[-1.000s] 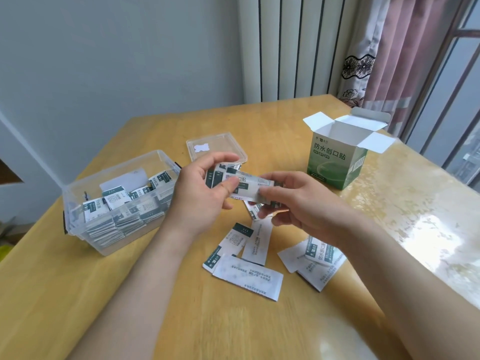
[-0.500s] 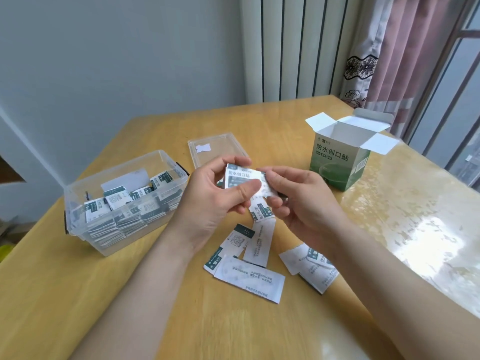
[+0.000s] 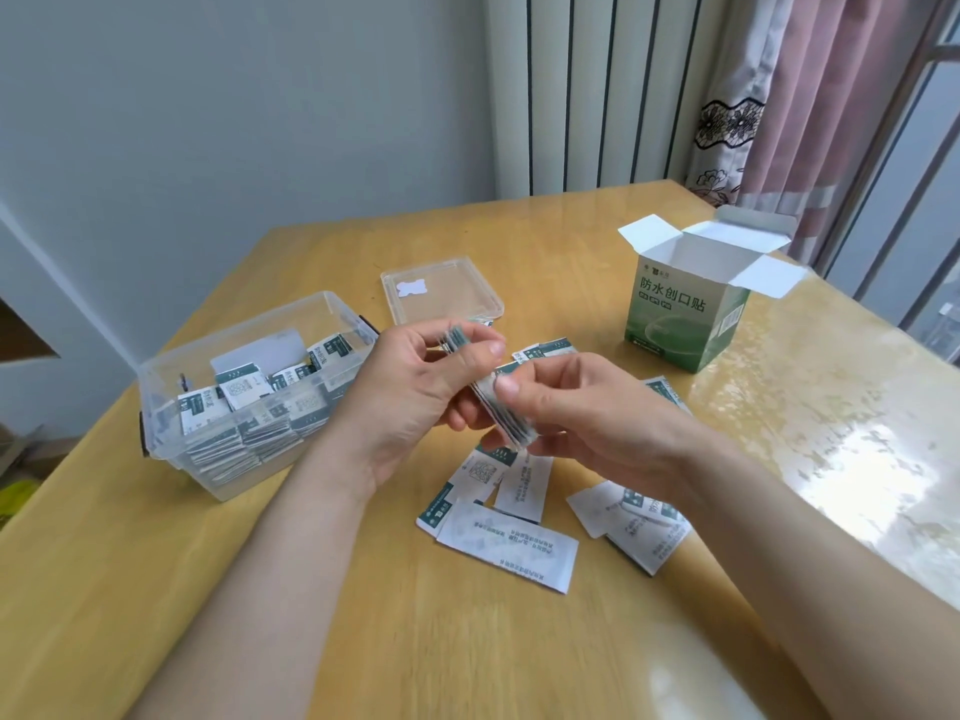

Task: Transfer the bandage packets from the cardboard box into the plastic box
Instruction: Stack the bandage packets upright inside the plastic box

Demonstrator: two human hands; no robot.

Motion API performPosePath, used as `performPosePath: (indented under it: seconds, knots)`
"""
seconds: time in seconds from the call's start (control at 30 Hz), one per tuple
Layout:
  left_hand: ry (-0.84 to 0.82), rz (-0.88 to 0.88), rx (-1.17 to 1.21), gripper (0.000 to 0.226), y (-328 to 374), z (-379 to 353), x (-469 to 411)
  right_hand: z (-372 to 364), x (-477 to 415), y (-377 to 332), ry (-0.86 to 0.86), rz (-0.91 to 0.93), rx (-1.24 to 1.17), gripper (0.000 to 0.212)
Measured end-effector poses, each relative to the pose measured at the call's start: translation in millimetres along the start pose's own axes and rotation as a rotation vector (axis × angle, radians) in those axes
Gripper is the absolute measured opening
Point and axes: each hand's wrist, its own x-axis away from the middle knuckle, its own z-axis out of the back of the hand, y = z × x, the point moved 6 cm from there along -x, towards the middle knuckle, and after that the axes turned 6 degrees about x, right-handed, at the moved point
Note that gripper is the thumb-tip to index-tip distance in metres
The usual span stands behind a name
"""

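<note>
The wooden table [image 3: 311, 615] carries a plastic box [image 3: 234, 332], its lid [image 3: 441, 288] just beside it, loose bandage packets [image 3: 509, 543] near it, and a cardboard box [image 3: 675, 324] well apart from it.

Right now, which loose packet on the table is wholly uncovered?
The long white packet lying text-side up, nearest the person in the left cluster. It overlaps a green-edged packet; every other one is partly covered.

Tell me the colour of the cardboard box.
The cardboard box is green, white inside; the head view shows it.
</note>
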Motion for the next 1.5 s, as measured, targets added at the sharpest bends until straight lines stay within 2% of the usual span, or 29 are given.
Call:
performPosePath:
  seconds: [0.07, 0.13, 0.23, 0.33, 0.43, 0.53, 0.6, 0.67, 0.73, 0.87, 1.03, 1.1, 1.17, 1.23, 1.3, 1.37, 1.43, 1.47, 1.5]
  knots:
    - [-0.002, 0.024, -0.002, 0.017, -2.3, -0.9, 0.1, 1.2, -0.3, 0.2, 0.013, -0.004, 0.019, 0.035]
    - [0.009, 0.039, 0.004, 0.023, -4.4, -3.1, 0.4, 2.5, -1.1, 1.3, 0.016, -0.001, 0.006, 0.027]
    - [0.008, 0.035, 0.054, 0.03, -3.3, -5.8, 0.1, 6.6, -0.8, 0.5, 0.028, 0.002, -0.072, 0.028]
    - [-0.006, -0.001, 0.019, 0.04, -1.2, -5.6, 0.3, 5.4, 0.9, -4.6, 0.005, 0.0, -0.21, 0.04]
    - [0.04, -0.108, -0.134, 0.053, 6.0, -2.0, 0.3, 9.9, 2.1, -5.3, 0.001, -0.006, -0.325, 0.029]
    - [-0.106, -0.197, -0.276, 0.088, 10.0, -10.3, 2.6, 12.9, 1.2, -5.1, 0.011, -0.02, -0.426, 0.031]
    - [-0.197, -0.212, -0.468, 0.1, 6.0, -23.5, 7.1, 11.3, 2.1, -5.5, -0.013, -0.02, -0.432, 0.032]
    - [-0.168, -0.27, -0.614, 0.093, 4.3, -32.5, 10.8, 11.1, 3.0, -5.7, -0.041, -0.022, -0.404, 0.022]
    - [-0.11, -0.331, -0.618, 0.079, 5.7, -35.1, 12.5, 14.5, 3.0, -4.9, -0.073, -0.03, -0.377, 0.019]
    - [-0.087, -0.39, -0.734, 0.069, 4.8, -39.1, 14.8, 17.7, 4.7, -2.2, -0.172, -0.032, -0.351, 0.035]
    - [-0.071, -0.437, -0.779, 0.07, 18.4, -36.4, 23.0, 10.8, 8.2, -21.8, -0.255, -0.011, -0.321, 0.053]
    - [-0.082, -0.421, -0.796, 0.08, 28.8, -30.4, 29.2, 6.4, 8.2, -34.2, -0.262, -0.003, -0.243, 0.043]
    - [-0.102, -0.384, -0.775, 0.088, 39.7, -20.8, 33.2, 1.6, 6.1, -46.8, -0.228, -0.003, -0.168, 0.019]
    - [-0.075, -0.412, -0.715, 0.088, 56.8, -1.4, 39.7, -10.6, -2.6, -61.1, -0.19, 0.015, -0.105, 0.012]
    - [-0.024, -0.414, -0.588, 0.079, 69.3, 15.2, 39.1, -15.2, -9.6, -72.7, -0.142, 0.049, -0.013, 0.015]
    - [0.133, -0.419, -0.523, 0.057, 84.0, 55.3, 43.2, -32.7, -22.3, -88.9, -0.109, 0.066, 0.097, 0.02]
    - [0.299, -0.4, -0.658, 0.026, 94.2, 103.8, 47.3, -52.4, -36.7, -107.0, -0.064, 0.088, 0.197, 0.02]
    - [0.339, -0.35, -0.76, 0.02, 93.1, 122.3, 46.8, -58.3, -41.7, -113.9, -0.03, 0.103, 0.262, 0.018]
    - [0.355, -0.282, -0.86, 0.023, 90.5, 143.5, 47.9, -68.3, -51.0, -122.0, -0.002, 0.12, 0.344, 0.016]
